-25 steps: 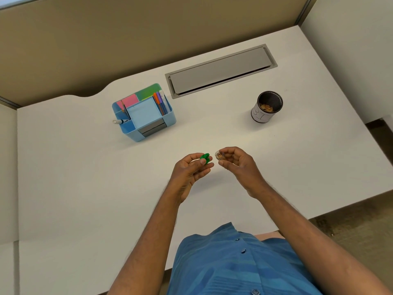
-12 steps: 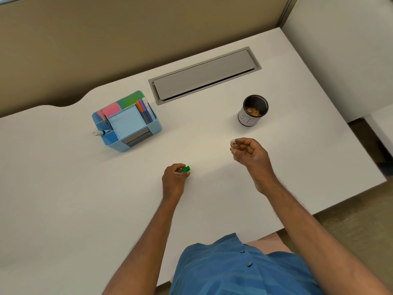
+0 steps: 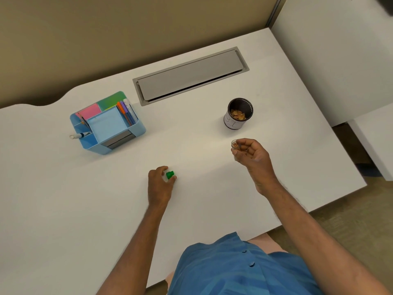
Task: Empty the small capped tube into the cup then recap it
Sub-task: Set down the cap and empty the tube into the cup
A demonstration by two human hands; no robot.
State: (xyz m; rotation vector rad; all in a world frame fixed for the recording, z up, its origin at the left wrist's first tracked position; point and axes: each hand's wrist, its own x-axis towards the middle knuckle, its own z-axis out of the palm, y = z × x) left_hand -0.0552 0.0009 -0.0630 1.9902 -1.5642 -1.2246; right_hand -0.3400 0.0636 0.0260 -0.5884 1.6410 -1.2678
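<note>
One dark cup (image 3: 238, 113) stands upright on the white desk (image 3: 63, 199), with a small heap of tan and orange bits at its bottom. The right hand (image 3: 252, 155) grips one small clear tube (image 3: 234, 144), uncapped, held near the cup on its near side. The left hand (image 3: 160, 184) rests on the desk, pinching one green cap (image 3: 170, 174). One blue organizer (image 3: 107, 124) holds sticky notes, several pens and a marker.

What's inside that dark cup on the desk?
The cup holds a small heap of tan and orange bits at its bottom, too small to identify. Whatever lies beneath that heap is covered. The open tube in the right hand sits short of it.
</note>
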